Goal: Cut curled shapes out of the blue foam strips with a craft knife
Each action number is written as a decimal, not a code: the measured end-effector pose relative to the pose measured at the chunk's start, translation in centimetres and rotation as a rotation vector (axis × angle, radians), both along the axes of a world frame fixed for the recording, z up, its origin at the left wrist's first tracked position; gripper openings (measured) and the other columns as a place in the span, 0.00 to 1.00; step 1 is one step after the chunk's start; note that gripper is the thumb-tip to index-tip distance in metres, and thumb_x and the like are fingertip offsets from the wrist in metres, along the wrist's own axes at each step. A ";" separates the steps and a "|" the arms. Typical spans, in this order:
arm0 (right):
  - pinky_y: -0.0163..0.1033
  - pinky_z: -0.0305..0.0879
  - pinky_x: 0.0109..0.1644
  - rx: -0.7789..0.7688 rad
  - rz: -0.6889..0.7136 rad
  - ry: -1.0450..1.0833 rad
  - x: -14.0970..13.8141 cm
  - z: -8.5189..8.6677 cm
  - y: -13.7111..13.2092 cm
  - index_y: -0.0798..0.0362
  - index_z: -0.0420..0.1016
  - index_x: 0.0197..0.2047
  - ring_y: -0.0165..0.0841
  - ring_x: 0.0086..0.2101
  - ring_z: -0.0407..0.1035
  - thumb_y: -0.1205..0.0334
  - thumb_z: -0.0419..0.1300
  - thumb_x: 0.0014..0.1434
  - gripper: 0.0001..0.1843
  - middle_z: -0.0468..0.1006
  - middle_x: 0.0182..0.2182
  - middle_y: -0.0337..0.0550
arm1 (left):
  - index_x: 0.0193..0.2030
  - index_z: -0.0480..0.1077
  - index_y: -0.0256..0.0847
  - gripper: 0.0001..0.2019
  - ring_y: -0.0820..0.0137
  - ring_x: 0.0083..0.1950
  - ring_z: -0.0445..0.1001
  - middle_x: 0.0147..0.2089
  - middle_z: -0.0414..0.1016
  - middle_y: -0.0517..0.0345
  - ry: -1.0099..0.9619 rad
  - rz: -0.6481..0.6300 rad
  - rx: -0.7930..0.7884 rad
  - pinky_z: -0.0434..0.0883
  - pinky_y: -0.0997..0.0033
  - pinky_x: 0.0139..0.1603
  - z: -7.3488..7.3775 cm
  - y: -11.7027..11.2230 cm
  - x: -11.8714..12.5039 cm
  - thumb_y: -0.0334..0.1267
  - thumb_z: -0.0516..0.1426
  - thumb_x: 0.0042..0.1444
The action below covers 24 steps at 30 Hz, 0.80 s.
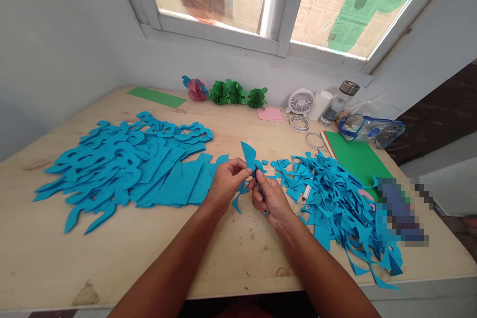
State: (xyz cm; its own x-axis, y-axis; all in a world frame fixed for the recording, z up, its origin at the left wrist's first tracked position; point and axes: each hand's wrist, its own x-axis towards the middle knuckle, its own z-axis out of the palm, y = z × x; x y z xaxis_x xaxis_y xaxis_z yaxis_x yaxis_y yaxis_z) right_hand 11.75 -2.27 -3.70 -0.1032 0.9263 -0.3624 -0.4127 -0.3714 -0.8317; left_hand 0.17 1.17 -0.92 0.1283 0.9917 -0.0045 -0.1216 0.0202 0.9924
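Gripping a small piece of blue paper (248,153), the left hand (231,179) pinches it between thumb and fingers above the middle of the desk (149,253), its pointed end rising past the fingertips. The right hand (271,198) meets it there, its fingers curled round a slim dark tool (266,212), too covered to tell its exact kind, whose upper end touches the paper. Just left of the hands, rectangular blue paper pieces (179,184) lie overlapped in a row, running into a broad heap of curvy blue cutouts (108,159). On the right spreads a loose pile of blue scraps (335,198), with a white marker (306,191) lying among them. Beyond that pile are a green sheet (363,156) and a clear zip pouch with blue trim (372,130). Along the wall stand a pink-and-blue paper ornament (197,90), three green paper ornaments (235,92), a small white fan (301,102), a white roll (320,105) and a clear bottle with a metal cap (339,104). A green paper strip (156,97) lies at the far left, below the window (285,10).
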 end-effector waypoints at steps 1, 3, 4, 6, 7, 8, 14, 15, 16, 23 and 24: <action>0.30 0.34 0.14 0.001 -0.003 0.005 0.0 0.0 0.0 0.55 0.69 0.26 0.19 0.09 0.42 0.37 0.61 0.46 0.27 0.57 0.09 0.27 | 0.18 0.64 0.39 0.10 0.74 0.26 0.63 0.20 0.64 0.64 0.003 0.002 0.001 0.62 0.74 0.30 0.0 0.0 0.0 0.37 0.60 0.44; 0.30 0.34 0.14 0.001 -0.006 0.011 -0.1 0.0 0.0 0.55 0.69 0.25 0.19 0.09 0.41 0.37 0.61 0.46 0.26 0.57 0.09 0.27 | 0.18 0.65 0.39 0.10 0.74 0.26 0.63 0.21 0.64 0.63 0.007 0.005 -0.001 0.63 0.74 0.30 -0.1 0.1 0.0 0.39 0.60 0.43; 0.31 0.34 0.14 -0.002 -0.008 0.009 -0.1 0.0 -0.1 0.55 0.69 0.25 0.19 0.09 0.41 0.37 0.61 0.46 0.26 0.57 0.09 0.27 | 0.19 0.65 0.39 0.10 0.73 0.26 0.64 0.21 0.65 0.63 0.009 0.008 0.000 0.63 0.73 0.30 -0.1 0.1 0.0 0.40 0.61 0.43; 0.31 0.34 0.14 -0.006 -0.018 0.005 -0.2 0.0 -0.1 0.55 0.69 0.25 0.19 0.09 0.42 0.36 0.61 0.46 0.27 0.57 0.09 0.27 | 0.19 0.65 0.39 0.11 0.72 0.27 0.65 0.21 0.66 0.62 0.007 0.019 0.004 0.64 0.72 0.31 -0.2 0.0 0.1 0.41 0.62 0.42; 0.31 0.35 0.14 -0.006 -0.025 0.004 -0.3 0.0 -0.1 0.55 0.69 0.25 0.19 0.09 0.42 0.36 0.61 0.46 0.27 0.57 0.09 0.27 | 0.19 0.65 0.39 0.11 0.72 0.27 0.65 0.21 0.66 0.62 0.003 0.026 0.006 0.65 0.72 0.31 -0.3 0.0 0.2 0.41 0.62 0.42; 0.31 0.35 0.14 -0.004 -0.032 0.004 -0.3 0.0 -0.1 0.55 0.69 0.25 0.19 0.09 0.42 0.36 0.61 0.46 0.26 0.57 0.09 0.27 | 0.20 0.65 0.39 0.11 0.72 0.27 0.65 0.21 0.66 0.62 -0.003 0.032 0.003 0.65 0.72 0.31 -0.3 0.0 0.3 0.41 0.62 0.42; 0.30 0.34 0.14 0.022 -0.029 0.037 -0.5 -0.1 -0.2 0.56 0.69 0.25 0.19 0.09 0.42 0.38 0.62 0.47 0.25 0.57 0.09 0.27 | 0.20 0.64 0.39 0.12 0.76 0.22 0.62 0.19 0.63 0.66 -0.060 0.038 -0.047 0.62 0.74 0.27 -0.3 -0.3 0.7 0.40 0.63 0.42; 0.30 0.34 0.14 0.028 -0.026 0.042 -0.5 -0.1 -0.2 0.56 0.69 0.25 0.19 0.09 0.42 0.39 0.62 0.48 0.25 0.57 0.09 0.27 | 0.20 0.64 0.39 0.12 0.76 0.22 0.62 0.19 0.64 0.66 -0.061 0.030 -0.050 0.62 0.74 0.27 -0.3 -0.2 0.6 0.40 0.63 0.42; 0.30 0.34 0.14 0.031 -0.023 0.044 -0.4 -0.2 -0.2 0.56 0.69 0.25 0.19 0.09 0.42 0.39 0.62 0.48 0.25 0.57 0.09 0.27 | 0.20 0.64 0.39 0.12 0.75 0.23 0.63 0.20 0.64 0.65 -0.056 0.022 -0.050 0.62 0.74 0.28 -0.3 -0.2 0.6 0.40 0.63 0.42; 0.30 0.33 0.14 -0.009 -0.007 -0.002 -0.2 -0.1 -0.1 0.56 0.69 0.25 0.19 0.09 0.42 0.37 0.61 0.46 0.26 0.57 0.09 0.27 | 0.20 0.66 0.38 0.11 0.74 0.25 0.64 0.21 0.66 0.63 0.041 -0.026 -0.022 0.62 0.74 0.29 -0.4 0.2 -0.1 0.41 0.63 0.41; 0.30 0.33 0.14 -0.011 -0.001 -0.006 -0.1 0.0 -0.1 0.56 0.69 0.26 0.19 0.09 0.42 0.37 0.61 0.46 0.27 0.57 0.09 0.27 | 0.20 0.66 0.38 0.11 0.74 0.25 0.64 0.21 0.66 0.63 0.046 -0.031 -0.020 0.62 0.74 0.29 -0.5 0.3 -0.2 0.41 0.63 0.41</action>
